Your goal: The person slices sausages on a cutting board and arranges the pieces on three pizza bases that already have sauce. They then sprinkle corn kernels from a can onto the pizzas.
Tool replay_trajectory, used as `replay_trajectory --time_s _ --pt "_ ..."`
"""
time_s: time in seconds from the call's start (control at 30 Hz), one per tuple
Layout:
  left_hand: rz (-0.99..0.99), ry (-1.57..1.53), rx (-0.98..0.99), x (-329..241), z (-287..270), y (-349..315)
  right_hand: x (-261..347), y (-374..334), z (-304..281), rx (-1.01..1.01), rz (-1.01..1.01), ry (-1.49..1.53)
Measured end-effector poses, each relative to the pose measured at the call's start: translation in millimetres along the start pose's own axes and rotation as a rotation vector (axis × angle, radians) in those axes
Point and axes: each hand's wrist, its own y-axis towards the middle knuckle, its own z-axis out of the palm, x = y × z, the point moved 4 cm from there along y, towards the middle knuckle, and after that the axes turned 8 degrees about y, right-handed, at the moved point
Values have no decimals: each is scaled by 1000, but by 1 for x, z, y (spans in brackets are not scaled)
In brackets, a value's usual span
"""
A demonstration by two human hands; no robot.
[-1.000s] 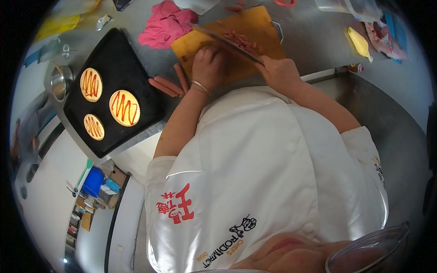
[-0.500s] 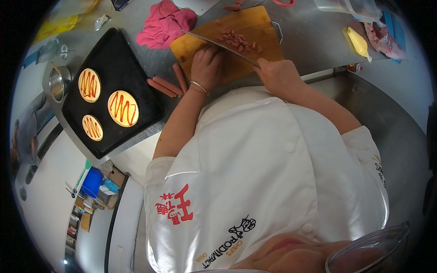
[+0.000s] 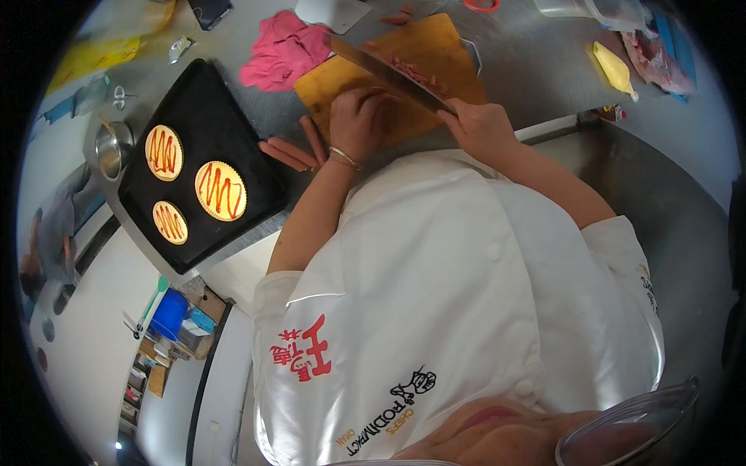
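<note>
A wooden cutting board lies in front of me with a heap of chopped pink sausage on it. My right hand is wrapped round the handle of a wide-bladed kitchen knife. Its blade slants across the board, the broad side partly covering the chopped pieces. On the board's near left part rests my left hand, fingers curled in close to the blade; what is under them is hidden. Several whole sausages lie on the table beside my left wrist.
To the left, a black baking tray holds three round crusts striped with red sauce. A pink cloth lies behind the board's left corner. A metal bowl stands past the tray. At right are a yellow-filled piping bag and a clear container.
The knife has tilted, so its broad side now shows over the chopped sausage instead of a thin edge. My left hand stays curled on the board. The view has shifted slightly.
</note>
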Motion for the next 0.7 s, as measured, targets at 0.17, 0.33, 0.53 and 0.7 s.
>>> replay_trajectory --time_s 0.17,0.33,0.53,0.7 --pt "-89 -3 5 -1 -5 6 5 -9 -17 -30 24 27" --pt "-45 10 91 -5 1 15 3 -14 -20 -67 -4 30" --pt "90 82 70 -19 -2 7 0 -20 -20 -61 -14 26" --pt "-9 137 74 1 -10 -13 -3 -25 -27 -123 -4 67"
